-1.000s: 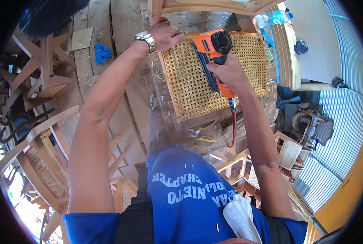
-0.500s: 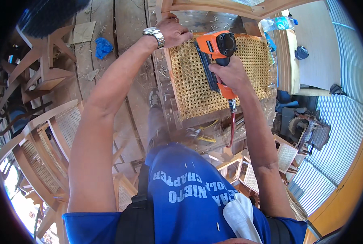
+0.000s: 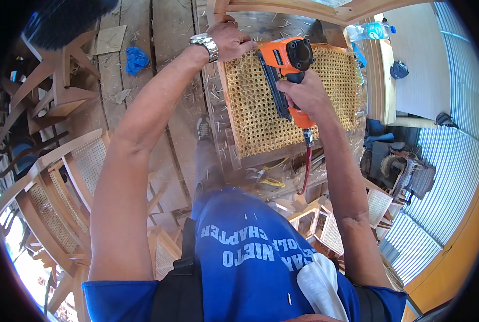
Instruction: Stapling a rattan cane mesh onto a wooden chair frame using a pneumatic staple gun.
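1. We take the woven cane panel (image 3: 250, 115) as our clock face, with 12 at its far edge; it lies mesh up just beyond our knees, a strip of wood showing along its 9 o'clock side.
2. Our right hand (image 3: 309, 95) is wrapped firmly about the grip of an orange and black nail gun (image 3: 288, 63), which covers the dial's centre and reaches toward 11, its head at the far end.
3. Our left hand (image 3: 231, 43) sits at the panel's 10 to 11 o'clock corner, thumb spread from the fingers and aimed toward the gun's nose; we cannot tell whether the fingers are pinching the edge.
4. A steel wristwatch (image 3: 207, 46) circles our left wrist.
5. From the gun's lower end a red hose (image 3: 307, 166) drops toward 6.
6. Between 6 and 7, just off the near edge, lies a yellow-handled hand tool (image 3: 273, 183).
7. At 12, close beyond the panel, we have a wooden frame (image 3: 293, 11); near 2, a clear bottle (image 3: 372, 31) with a blue cap.
8. Well apart, between 9 and 10, a crumpled blue piece (image 3: 136, 60) rests on the planks (image 3: 170, 48).
9. Out at 8 stands cane-backed wooden seating (image 3: 57, 212); toward 4, corrugated sheeting (image 3: 435, 172).
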Tool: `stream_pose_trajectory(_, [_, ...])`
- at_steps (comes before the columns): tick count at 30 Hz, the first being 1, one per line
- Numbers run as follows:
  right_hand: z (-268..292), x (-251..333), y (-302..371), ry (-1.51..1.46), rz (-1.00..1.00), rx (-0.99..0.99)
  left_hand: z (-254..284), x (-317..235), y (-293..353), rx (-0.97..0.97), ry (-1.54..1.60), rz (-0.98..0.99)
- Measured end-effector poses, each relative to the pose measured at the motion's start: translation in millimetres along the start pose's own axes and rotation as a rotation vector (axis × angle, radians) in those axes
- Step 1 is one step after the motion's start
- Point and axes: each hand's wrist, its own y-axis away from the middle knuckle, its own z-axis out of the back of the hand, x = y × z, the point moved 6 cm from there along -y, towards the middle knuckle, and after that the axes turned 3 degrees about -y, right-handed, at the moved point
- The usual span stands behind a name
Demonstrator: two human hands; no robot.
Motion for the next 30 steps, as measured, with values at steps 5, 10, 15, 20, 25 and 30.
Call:
stream_pose_trajectory(5, [-1.2, -5.4, -5.5, 0.013, 0.016, 0.020, -1.2, -0.3, 2.4, -0.062, 0.020, 0.011])
stream_pose_trajectory(10, [-2.6, -0.5, -2.8, 0.033, 0.036, -0.029, -7.1, -3.4, -1.1, -0.088, 0.062, -0.014])
stream_pose_trajectory(15, [-6.7, -5.4, -6.9, 0.045, 0.072, -0.054, -9.6, 8.8, -1.9, -0.075, -0.005, -0.006])
stream_pose_trajectory(20, [-8.3, 9.2, 13.5, -0.036, 0.013, 0.032, 4.4, 35.3, 7.4, -0.434, 0.570, 0.065])
stream_pose_trajectory(25, [-9.6, 10.6, 17.2, -0.067, 0.019, 0.029, 17.1, 64.7, 50.5, -0.617, 0.531, 0.803])
stream_pose_trajectory(30, [-19.0, 9.8, 6.8, -0.021, 0.034, 0.044, -15.9, 81.6, 41.5, -0.495, 0.580, 0.903])
